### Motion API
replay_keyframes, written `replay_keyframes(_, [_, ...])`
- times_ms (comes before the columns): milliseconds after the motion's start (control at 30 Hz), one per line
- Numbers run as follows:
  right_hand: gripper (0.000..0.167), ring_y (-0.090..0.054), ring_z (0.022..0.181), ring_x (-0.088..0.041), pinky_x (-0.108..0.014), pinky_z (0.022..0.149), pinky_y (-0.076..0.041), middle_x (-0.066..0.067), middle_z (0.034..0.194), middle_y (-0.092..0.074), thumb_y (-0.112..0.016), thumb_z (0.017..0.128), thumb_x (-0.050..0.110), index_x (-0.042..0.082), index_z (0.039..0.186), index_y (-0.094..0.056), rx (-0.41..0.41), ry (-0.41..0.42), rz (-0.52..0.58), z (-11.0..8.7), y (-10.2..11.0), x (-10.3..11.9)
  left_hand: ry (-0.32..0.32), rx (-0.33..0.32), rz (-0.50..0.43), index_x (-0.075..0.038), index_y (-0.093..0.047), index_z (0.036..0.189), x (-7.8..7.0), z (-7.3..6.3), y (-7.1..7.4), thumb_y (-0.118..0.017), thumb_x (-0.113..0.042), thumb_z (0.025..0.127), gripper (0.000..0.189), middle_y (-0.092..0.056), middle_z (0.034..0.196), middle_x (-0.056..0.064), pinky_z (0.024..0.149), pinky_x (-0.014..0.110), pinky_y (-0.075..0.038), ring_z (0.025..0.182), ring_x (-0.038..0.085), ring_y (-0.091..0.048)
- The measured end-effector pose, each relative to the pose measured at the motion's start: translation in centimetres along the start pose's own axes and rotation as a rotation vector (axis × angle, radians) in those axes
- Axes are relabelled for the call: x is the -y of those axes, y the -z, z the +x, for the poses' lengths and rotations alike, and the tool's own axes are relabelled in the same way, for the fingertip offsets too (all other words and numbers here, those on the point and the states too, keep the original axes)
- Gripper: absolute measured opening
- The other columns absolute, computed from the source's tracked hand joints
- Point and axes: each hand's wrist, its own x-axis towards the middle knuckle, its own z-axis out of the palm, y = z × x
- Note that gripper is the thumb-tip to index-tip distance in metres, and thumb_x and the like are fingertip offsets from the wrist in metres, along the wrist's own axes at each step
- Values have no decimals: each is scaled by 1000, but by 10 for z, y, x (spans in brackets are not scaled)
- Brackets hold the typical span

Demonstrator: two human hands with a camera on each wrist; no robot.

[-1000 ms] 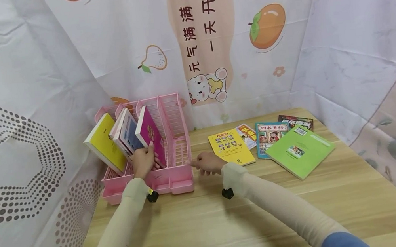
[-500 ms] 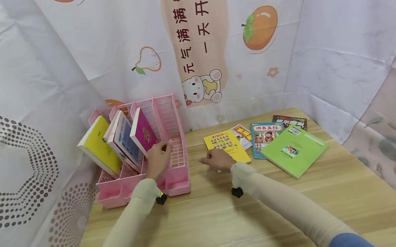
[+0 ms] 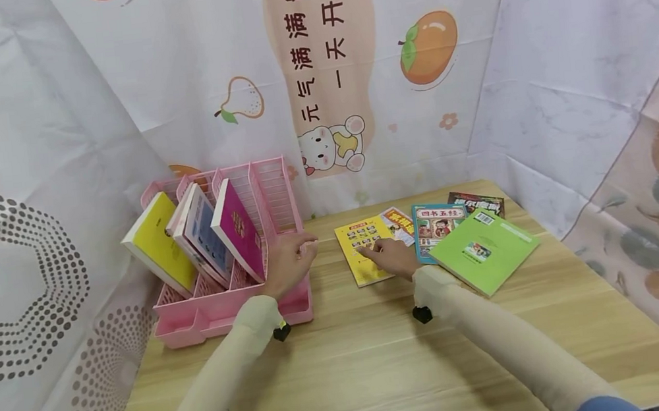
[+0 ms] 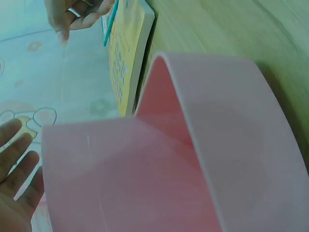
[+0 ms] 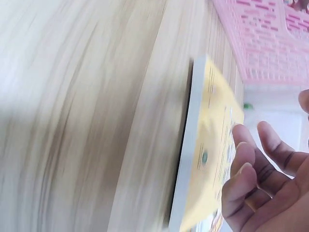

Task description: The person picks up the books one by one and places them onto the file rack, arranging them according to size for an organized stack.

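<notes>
My left hand (image 3: 287, 262) hovers over the right end of the pink book rack (image 3: 214, 302), holding nothing; the left wrist view shows its fingers (image 4: 17, 157) spread beside the rack's wall. In the rack lean a yellow book (image 3: 160, 245), a blue-covered book (image 3: 208, 233) among thinner ones, and a magenta book (image 3: 240, 230). Over a yellow booklet (image 3: 359, 239) lying flat on the table is my right hand (image 3: 393, 257). Its fingers (image 5: 241, 183) are loosely bent above the cover in the right wrist view, with nothing between them.
Right of the yellow booklet lie a colourful booklet (image 3: 398, 222), a teal-edged comic (image 3: 436, 228), a dark book (image 3: 478, 201) and a green book (image 3: 483, 253), partly overlapping. Behind them hangs a printed curtain (image 3: 430, 136). The wooden table (image 3: 369, 367) ends at the right.
My left hand has let go of the magenta book and moved right. My right hand has left the rack's corner and moved right over the yellow booklet.
</notes>
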Motion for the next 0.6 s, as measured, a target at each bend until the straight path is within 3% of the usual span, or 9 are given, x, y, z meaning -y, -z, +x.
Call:
replay_keyframes(167, [65,-60,71,-24,-37,64,-44,-13,89,-69,-44,104,62,1,106,-66,-17,-51,14,-7,14,-16,2,83,-39,-10,-73,122,-9,3,-10,-61,-23,102,27,-69,127,9,87,46,-54,112,31,-61])
replay_keyframes(367, [64,-64,73,-27,-38,64,-47,-11,86,-68,-42,106,60,1,106,-67,-58,-65,-11,-13,27,-43,6,155,-56,-12,-72,123,-17,5,-26,-60,-26,104,27,-68,129,5,92,44,-52,118,21,-58])
replay_keyframes(600, [68,-61,73,-24,-43,69,-48,-10,85,-68,-37,106,63,2,107,-66,-101,-115,-53,-20,45,-73,-32,225,-47,-10,-73,121,-24,10,-45,-61,-25,105,25,-68,128,3,99,42,-48,119,20,-57])
